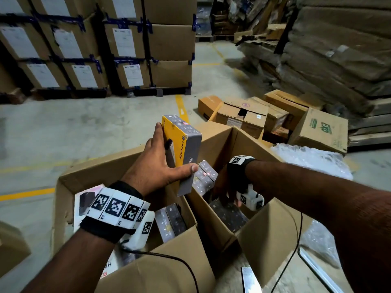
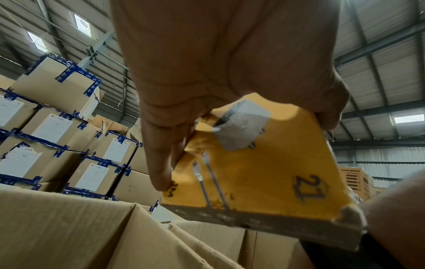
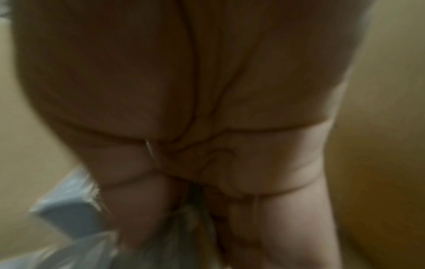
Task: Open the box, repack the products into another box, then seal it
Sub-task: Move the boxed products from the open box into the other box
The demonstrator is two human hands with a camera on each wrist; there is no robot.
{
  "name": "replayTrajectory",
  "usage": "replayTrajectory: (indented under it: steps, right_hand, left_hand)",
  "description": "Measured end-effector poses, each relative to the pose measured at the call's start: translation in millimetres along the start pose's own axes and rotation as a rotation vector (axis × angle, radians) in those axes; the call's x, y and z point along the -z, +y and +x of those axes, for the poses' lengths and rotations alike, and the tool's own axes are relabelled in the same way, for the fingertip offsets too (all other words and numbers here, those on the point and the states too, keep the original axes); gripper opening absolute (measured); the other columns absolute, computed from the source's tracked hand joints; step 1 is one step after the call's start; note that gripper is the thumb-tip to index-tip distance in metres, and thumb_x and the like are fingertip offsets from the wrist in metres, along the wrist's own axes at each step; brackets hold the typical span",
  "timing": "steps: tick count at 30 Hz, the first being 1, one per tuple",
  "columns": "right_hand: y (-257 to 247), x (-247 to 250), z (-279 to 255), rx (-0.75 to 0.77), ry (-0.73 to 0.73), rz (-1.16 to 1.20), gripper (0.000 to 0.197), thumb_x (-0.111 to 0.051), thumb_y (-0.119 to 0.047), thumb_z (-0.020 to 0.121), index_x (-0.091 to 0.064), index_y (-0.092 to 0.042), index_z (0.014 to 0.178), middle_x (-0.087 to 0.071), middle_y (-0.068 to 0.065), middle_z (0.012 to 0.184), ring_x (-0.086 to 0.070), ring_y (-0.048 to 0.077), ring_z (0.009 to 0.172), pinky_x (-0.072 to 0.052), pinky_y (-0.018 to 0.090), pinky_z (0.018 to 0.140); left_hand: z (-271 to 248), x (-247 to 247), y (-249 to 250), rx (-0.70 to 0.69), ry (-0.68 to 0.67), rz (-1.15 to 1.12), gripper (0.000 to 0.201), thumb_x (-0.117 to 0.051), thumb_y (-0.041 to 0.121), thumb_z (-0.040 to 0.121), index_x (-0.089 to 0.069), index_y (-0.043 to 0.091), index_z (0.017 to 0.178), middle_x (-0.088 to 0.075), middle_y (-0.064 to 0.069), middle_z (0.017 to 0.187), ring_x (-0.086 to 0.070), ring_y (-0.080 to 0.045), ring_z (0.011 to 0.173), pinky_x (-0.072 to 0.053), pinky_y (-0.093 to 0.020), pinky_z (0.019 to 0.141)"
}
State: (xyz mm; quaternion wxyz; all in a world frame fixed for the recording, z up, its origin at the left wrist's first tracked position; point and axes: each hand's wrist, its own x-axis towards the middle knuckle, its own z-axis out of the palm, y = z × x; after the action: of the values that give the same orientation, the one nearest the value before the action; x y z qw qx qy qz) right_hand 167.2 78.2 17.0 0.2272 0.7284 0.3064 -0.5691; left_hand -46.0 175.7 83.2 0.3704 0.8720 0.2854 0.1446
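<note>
My left hand (image 1: 169, 153) grips a yellow and grey product box (image 1: 186, 140), holding it upright above the gap between two open cartons. The left wrist view shows its yellow face (image 2: 264, 172) with a charger picture, fingers on one edge and thumb on the other. The left carton (image 1: 101, 172) holds several grey product boxes (image 1: 171, 223). My right hand (image 1: 224, 191) reaches down inside the right carton (image 1: 215, 136), among more grey product boxes (image 1: 206, 176). The blurred right wrist view shows thumb and fingers (image 3: 276, 218) curled round a grey box (image 3: 190, 222).
Strapped, labelled cartons (image 1: 95, 45) are stacked on pallets behind. Loose cartons (image 1: 317, 127) and bubble wrap (image 1: 306, 159) lie on the floor to the right, with flattened cardboard (image 1: 338, 49) piled beyond. A black cable (image 1: 179, 261) crosses the near carton flap.
</note>
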Motion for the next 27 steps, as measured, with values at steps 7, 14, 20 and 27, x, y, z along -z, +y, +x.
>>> replayTrajectory:
  steps: [7, 14, 20, 27]
  right_hand:
    - [11, 14, 37, 0.005, -0.067, -0.013, 0.049, -0.065, -0.027, 0.088, -0.055, -0.011, 0.133, -0.062, 0.018, 0.128, -0.063, 0.033, 0.112, -0.053, 0.044, 0.092]
    - [23, 16, 46, 0.171, -0.062, 0.192, 0.044, -0.048, -0.012, 0.1, -0.041, -0.01, 0.144, -0.058, 0.025, 0.123, -0.068, 0.033, 0.083, -0.06, 0.043, 0.066]
    - [11, 6, 26, 0.118, -0.019, 0.037, 0.044, -0.047, -0.026, 0.102, -0.042, -0.003, 0.139, -0.064, 0.015, 0.117, -0.067, 0.028, 0.092, -0.057, 0.032, 0.059]
    - [-2, 30, -39, 0.304, 0.299, 0.084, 0.025, -0.048, -0.005, 0.097, -0.057, 0.005, 0.117, -0.068, 0.009, 0.073, -0.062, 0.019, 0.065, -0.055, 0.027, 0.068]
  left_hand:
    - [1, -3, -5, 0.025, -0.011, 0.02, 0.14, -0.061, 0.092, 0.04, 0.005, 0.037, 0.151, -0.03, -0.002, 0.152, -0.037, -0.019, 0.136, -0.038, -0.049, 0.109]
    - [10, -5, -5, -0.003, 0.016, 0.043, 0.14, -0.06, 0.093, 0.04, 0.001, 0.033, 0.151, -0.035, -0.002, 0.148, -0.04, -0.018, 0.134, -0.039, -0.048, 0.108]
    - [14, -14, 4, -0.011, -0.017, 0.039, 0.141, -0.062, 0.091, 0.041, 0.002, 0.032, 0.151, -0.033, -0.002, 0.15, -0.038, -0.018, 0.135, -0.038, -0.047, 0.109]
    - [20, -16, 12, 0.012, -0.049, 0.055, 0.139, -0.066, 0.089, 0.041, 0.002, 0.036, 0.15, -0.03, -0.002, 0.151, -0.038, -0.021, 0.135, -0.039, -0.048, 0.108]
